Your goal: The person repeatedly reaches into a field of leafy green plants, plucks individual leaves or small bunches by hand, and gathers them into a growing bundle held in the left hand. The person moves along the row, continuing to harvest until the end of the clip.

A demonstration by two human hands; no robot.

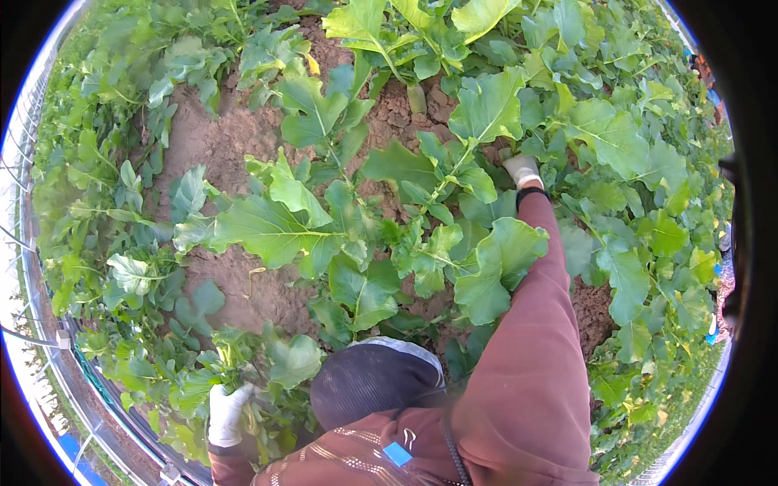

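Observation:
My left hand (226, 416), in a white glove, is at the lower left beside my body. It grips a bunch of leafy greens (226, 367) by the stems, with leaves sticking out above and below the fist. My right arm is stretched far forward. At its end my right hand (521, 169), also gloved in white, reaches in among lobed green leaves near the soil. Foliage hides its fingertips, so what it touches does not show. Ahead of it, to the left, a pale green root (417, 98) stands partly out of the ground under its leaves.
Large-leaved plants (358, 291) grow close in front of my knee (371, 383). Bare brown soil (206, 140) shows between the rows. Metal framing (67, 340) and a green cord (91, 376) run along the left edge. Part of a person (724, 291) appears at the far right.

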